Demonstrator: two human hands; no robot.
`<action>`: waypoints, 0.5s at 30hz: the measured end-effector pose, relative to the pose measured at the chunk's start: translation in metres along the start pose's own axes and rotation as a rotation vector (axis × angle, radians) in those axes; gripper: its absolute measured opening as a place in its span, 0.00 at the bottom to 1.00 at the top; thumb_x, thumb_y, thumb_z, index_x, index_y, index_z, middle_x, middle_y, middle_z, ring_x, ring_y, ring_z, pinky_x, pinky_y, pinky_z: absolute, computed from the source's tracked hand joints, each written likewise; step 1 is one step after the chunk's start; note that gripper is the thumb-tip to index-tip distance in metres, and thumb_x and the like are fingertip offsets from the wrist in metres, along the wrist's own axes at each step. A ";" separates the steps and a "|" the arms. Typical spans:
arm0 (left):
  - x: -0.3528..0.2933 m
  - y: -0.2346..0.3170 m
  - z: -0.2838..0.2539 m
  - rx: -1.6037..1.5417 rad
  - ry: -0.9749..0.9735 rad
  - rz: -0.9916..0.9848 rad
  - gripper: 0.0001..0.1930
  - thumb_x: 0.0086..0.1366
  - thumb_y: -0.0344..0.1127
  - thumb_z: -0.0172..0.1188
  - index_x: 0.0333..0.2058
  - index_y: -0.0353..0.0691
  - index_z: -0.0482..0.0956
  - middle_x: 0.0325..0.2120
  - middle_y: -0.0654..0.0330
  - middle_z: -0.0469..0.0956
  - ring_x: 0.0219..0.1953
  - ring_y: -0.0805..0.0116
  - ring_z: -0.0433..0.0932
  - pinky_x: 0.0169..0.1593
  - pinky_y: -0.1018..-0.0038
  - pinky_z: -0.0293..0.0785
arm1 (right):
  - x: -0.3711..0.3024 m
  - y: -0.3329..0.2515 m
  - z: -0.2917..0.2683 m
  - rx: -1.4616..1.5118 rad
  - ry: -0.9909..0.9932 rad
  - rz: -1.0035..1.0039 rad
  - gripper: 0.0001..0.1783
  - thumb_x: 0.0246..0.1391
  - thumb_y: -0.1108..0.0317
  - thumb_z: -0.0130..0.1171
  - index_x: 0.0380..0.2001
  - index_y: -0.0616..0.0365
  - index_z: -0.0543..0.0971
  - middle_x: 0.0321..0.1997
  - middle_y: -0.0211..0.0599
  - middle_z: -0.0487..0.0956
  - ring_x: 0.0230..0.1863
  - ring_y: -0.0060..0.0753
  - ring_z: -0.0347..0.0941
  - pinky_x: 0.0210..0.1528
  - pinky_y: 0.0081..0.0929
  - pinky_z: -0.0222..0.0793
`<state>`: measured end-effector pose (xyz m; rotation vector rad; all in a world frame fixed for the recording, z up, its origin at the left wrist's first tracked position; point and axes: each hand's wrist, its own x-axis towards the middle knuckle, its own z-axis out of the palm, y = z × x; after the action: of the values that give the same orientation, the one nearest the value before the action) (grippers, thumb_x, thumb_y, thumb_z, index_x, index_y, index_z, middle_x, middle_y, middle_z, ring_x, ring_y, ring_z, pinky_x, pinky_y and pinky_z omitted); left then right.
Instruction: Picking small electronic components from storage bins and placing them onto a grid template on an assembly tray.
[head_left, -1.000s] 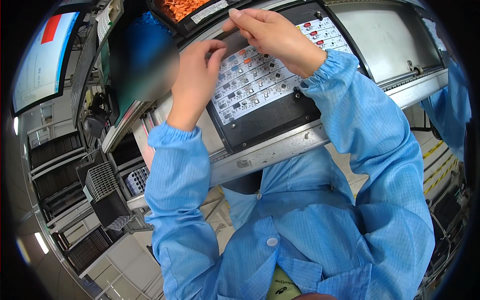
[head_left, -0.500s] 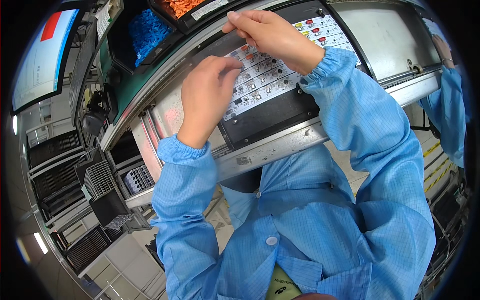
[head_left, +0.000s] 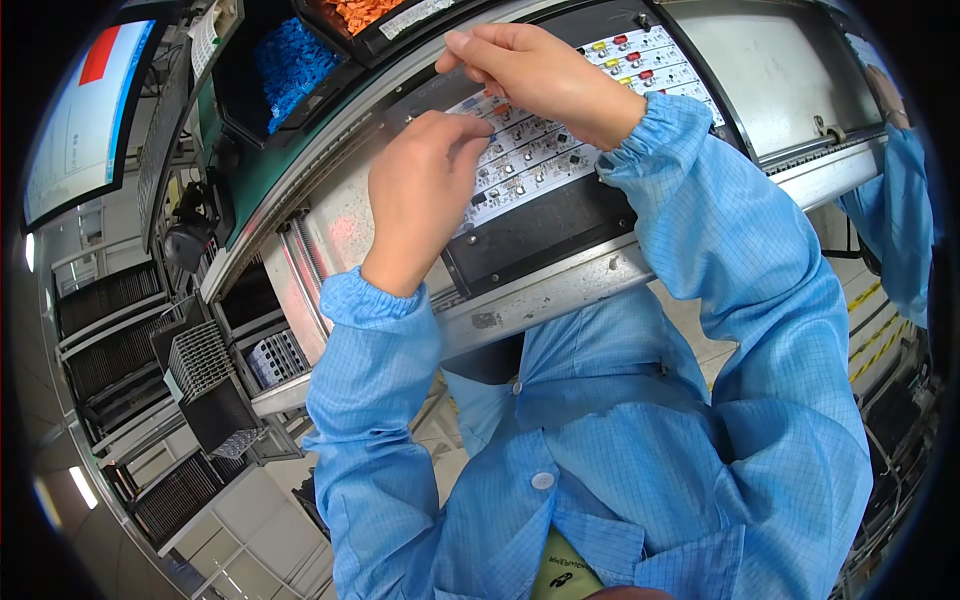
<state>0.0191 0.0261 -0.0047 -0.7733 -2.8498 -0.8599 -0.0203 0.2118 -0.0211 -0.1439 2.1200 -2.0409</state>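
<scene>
A panel of white circuit-board strips lies in a black carrier tray in front of me. Small yellow, red and orange parts sit on its far portion, dark ones nearer. Over the panel's left end, my left hand is closed, thumb and forefinger tips brought together close to the boards; what they hold, if anything, is too small to make out. Higher up, my right hand hovers above the panel's far left corner with its fingers drawn into a pinch. Its fingertips point left, and anything between them is hidden.
Beyond the rail stand a bin of blue parts and a bin of orange parts. A monitor is at the far left. The metal conveyor rail runs along my side. Another person's blue sleeve shows at the right.
My left hand has moved slightly right over the boards. My right hand has shifted a little to the left, still pinched.
</scene>
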 end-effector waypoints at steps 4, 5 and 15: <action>-0.002 0.001 -0.001 0.023 0.020 0.024 0.04 0.65 0.32 0.66 0.37 0.44 0.88 0.36 0.60 0.85 0.37 0.53 0.84 0.39 0.62 0.79 | -0.001 -0.002 0.001 -0.021 -0.012 -0.015 0.24 0.75 0.46 0.52 0.49 0.55 0.85 0.33 0.19 0.70 0.33 0.15 0.63 0.39 0.16 0.64; -0.001 0.002 0.001 0.024 0.023 0.022 0.04 0.65 0.32 0.66 0.37 0.44 0.88 0.36 0.60 0.85 0.37 0.53 0.84 0.39 0.62 0.79 | 0.000 -0.002 0.000 -0.012 -0.014 -0.012 0.23 0.75 0.46 0.52 0.49 0.55 0.85 0.32 0.19 0.70 0.33 0.14 0.63 0.38 0.16 0.64; -0.003 -0.002 0.003 0.012 0.044 0.065 0.04 0.65 0.32 0.66 0.38 0.45 0.88 0.36 0.60 0.84 0.37 0.53 0.84 0.38 0.61 0.79 | 0.001 0.001 0.004 -0.004 -0.052 -0.009 0.22 0.75 0.49 0.53 0.47 0.56 0.85 0.28 0.16 0.68 0.30 0.12 0.63 0.35 0.16 0.62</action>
<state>0.0208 0.0251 -0.0088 -0.8297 -2.7733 -0.8392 -0.0206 0.2080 -0.0223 -0.2054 2.0964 -2.0149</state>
